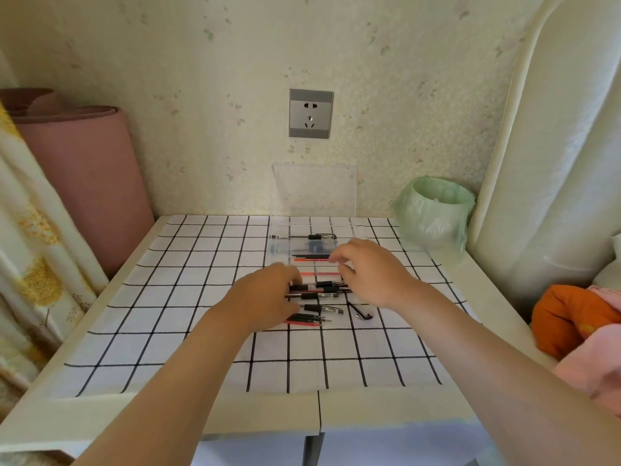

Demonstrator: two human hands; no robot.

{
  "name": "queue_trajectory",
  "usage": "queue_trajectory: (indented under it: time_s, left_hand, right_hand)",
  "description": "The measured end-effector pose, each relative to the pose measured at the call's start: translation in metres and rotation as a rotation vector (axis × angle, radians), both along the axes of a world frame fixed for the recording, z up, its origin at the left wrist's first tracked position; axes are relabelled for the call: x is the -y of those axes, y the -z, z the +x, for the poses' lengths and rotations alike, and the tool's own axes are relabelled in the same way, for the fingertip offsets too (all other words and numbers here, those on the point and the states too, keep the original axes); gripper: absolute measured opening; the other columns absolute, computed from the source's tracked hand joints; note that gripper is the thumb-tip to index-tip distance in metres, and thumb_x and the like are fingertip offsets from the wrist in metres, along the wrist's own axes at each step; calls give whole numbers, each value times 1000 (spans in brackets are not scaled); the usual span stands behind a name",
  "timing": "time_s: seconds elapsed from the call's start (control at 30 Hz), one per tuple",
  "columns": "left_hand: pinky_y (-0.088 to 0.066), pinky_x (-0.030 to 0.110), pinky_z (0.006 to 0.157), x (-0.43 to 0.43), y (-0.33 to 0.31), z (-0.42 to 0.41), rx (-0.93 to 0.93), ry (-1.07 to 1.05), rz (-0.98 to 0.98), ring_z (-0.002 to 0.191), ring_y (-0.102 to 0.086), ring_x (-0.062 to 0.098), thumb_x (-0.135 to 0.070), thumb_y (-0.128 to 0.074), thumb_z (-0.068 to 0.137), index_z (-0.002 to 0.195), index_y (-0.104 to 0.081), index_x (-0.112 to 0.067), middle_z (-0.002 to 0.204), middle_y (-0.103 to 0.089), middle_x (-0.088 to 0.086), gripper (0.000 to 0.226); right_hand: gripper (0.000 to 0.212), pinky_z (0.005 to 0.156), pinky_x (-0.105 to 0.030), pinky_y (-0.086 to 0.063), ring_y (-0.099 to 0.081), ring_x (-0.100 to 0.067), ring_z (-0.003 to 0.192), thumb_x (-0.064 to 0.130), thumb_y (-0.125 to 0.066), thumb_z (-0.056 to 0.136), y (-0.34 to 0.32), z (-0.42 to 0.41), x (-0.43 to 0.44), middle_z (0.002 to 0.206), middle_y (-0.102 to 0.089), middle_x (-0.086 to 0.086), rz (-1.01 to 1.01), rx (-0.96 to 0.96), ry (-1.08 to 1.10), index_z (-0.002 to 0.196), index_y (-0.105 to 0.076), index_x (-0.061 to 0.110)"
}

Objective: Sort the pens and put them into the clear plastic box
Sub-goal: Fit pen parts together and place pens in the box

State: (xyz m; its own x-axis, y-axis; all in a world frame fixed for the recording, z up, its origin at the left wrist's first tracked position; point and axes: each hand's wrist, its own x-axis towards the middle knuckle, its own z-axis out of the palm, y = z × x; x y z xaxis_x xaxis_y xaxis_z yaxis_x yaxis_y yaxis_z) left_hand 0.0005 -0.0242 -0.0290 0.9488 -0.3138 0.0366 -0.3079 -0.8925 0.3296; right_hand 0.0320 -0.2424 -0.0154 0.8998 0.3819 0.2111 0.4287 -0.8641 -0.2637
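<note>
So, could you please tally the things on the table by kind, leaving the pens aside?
Clear plastic box: 1
Upright clear lid: 1
Green-bagged bin: 1
Checked cloth: 1
Total: 4

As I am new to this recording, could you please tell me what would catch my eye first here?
The left hand and the right hand meet over a loose heap of black and red pens mid-table on the checked cloth; whether either grips one is unclear. Just behind stands the clear plastic box, lid raised against the wall, a few pens already inside.
</note>
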Motion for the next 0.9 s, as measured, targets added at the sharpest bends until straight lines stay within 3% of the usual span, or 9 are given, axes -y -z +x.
queue_trajectory:
  time_s: [0.13, 0.23, 0.33, 0.47, 0.7, 0.83, 0.9]
  left_hand:
    - [-53, 29, 80, -6, 7, 8, 260, -68, -16, 110, -51, 13, -31, -64, 92, 139, -44, -30, 130, -44, -6, 51]
    - [-52, 29, 81, -10, 16, 12, 272, -82, 49, 117, -46, 15, -29, -59, 95, 144, -41, -32, 136, -39, -5, 53]
    - [-51, 31, 80, -11, 24, 14, 253, -71, 82, 118, -43, 16, -29, -56, 96, 145, -41, -32, 140, -36, -4, 51]
    - [-52, 32, 79, -12, 25, 15, 275, -63, 47, 116, -45, 17, -23, -58, 94, 144, -41, -29, 138, -39, -2, 53]
    - [-52, 33, 81, -12, 25, 16, 233, -72, 50, 116, -45, 17, -27, -56, 96, 146, -39, -28, 139, -35, -3, 53]
    - [-52, 32, 81, -13, 24, 16, 222, -79, 33, 114, -45, 17, -29, -55, 96, 144, -42, -27, 139, -35, -3, 49]
    - [-52, 32, 81, -13, 23, 17, 216, -81, 30, 114, -45, 17, -32, -54, 97, 144, -43, -26, 139, -35, -3, 48]
  right_hand:
    - [41, 93, -40, -45, -55, -24, 110, 18, -42, 95, 3, 14, -13, 125, -61, -1, -169, -121, -20, 131, -58, 27]
    - [38, 89, -37, -45, -58, -23, 101, 21, -39, 94, 4, 21, -22, 119, -64, -1, -212, -233, -1, 124, -60, 31]
    - [40, 98, -41, -38, -54, -26, 115, 29, -40, 94, 3, 28, -29, 131, -58, 0, -251, -303, 60, 130, -57, 30]
    - [23, 88, -39, -40, -58, -24, 96, 32, -44, 91, 5, 34, -37, 99, -62, 1, -235, -339, 115, 96, -66, 25]
    - [27, 73, -33, -41, -57, -20, 86, 38, -46, 92, 5, 41, -45, 92, -62, 0, -222, -370, 143, 99, -65, 20]
    - [33, 65, -34, -40, -55, -21, 75, 39, -45, 89, 7, 44, -47, 77, -57, -3, -120, -378, 138, 78, -61, 13]
    - [35, 68, -36, -44, -57, -23, 80, 36, -45, 90, 7, 45, -46, 83, -61, -6, -47, -395, 114, 81, -65, 8]
